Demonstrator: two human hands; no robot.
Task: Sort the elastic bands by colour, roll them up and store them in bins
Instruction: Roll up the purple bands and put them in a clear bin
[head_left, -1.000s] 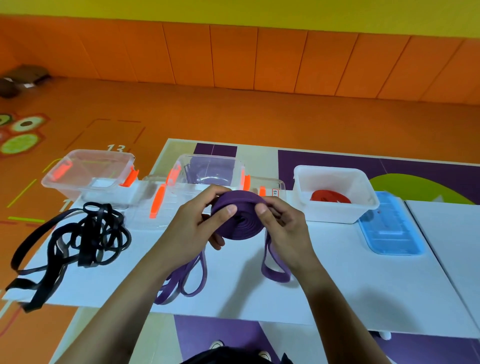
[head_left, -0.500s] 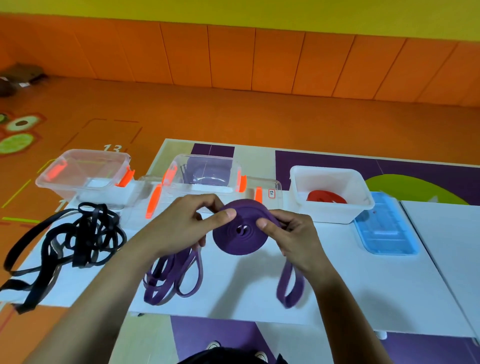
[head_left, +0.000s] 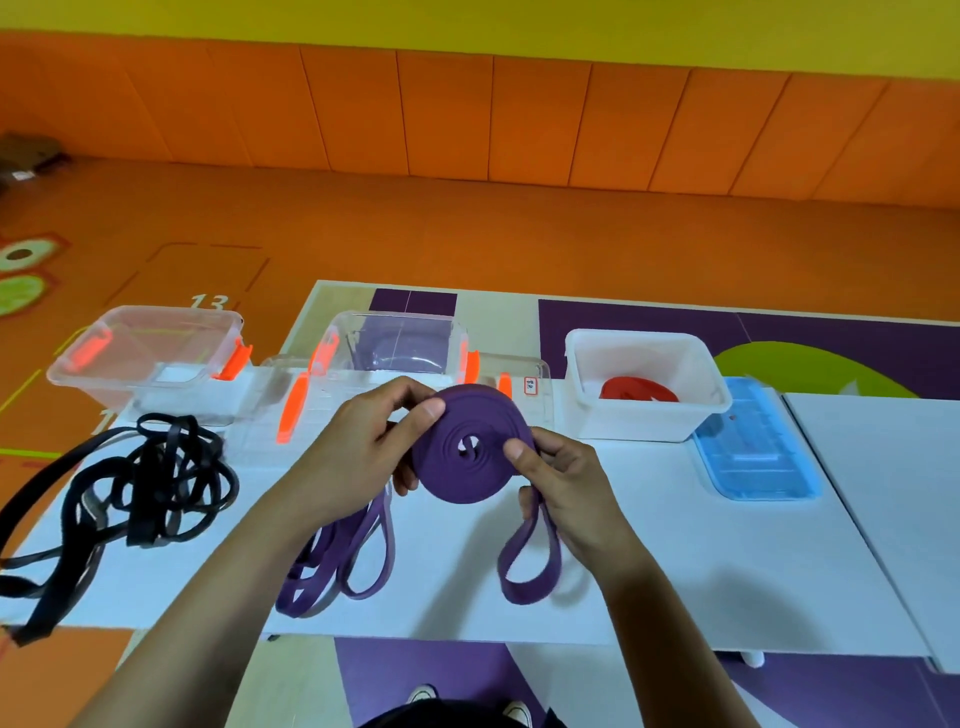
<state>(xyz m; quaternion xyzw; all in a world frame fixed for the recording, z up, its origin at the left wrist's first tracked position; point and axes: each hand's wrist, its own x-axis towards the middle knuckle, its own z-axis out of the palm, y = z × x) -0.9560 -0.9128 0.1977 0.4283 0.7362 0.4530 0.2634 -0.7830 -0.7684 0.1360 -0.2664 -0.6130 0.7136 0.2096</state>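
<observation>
Both my forearms reach in from below and meet over the middle of the white table. My left hand curls round the left side of the purple roll, thumb pressed on its upper rim and fingers tucked behind. My right hand pinches the right edge with the thumb on the face, and its lower fingers hold the loose tail.

The roll is a flat coil, held up above the table in front of the middle clear bin. Its spiral face points toward me, with a small gap at the centre. The unrolled tail hangs from my right hand as a loop whose end lies on the table. More purple bands lie loose under my left wrist, and a tangle of black bands lies to the left. A red roll sits in the white bin on the right.

A second ago the roll was tipped away and showed mostly its rim. Now it sits a little lower and its face has turned to me.
</observation>
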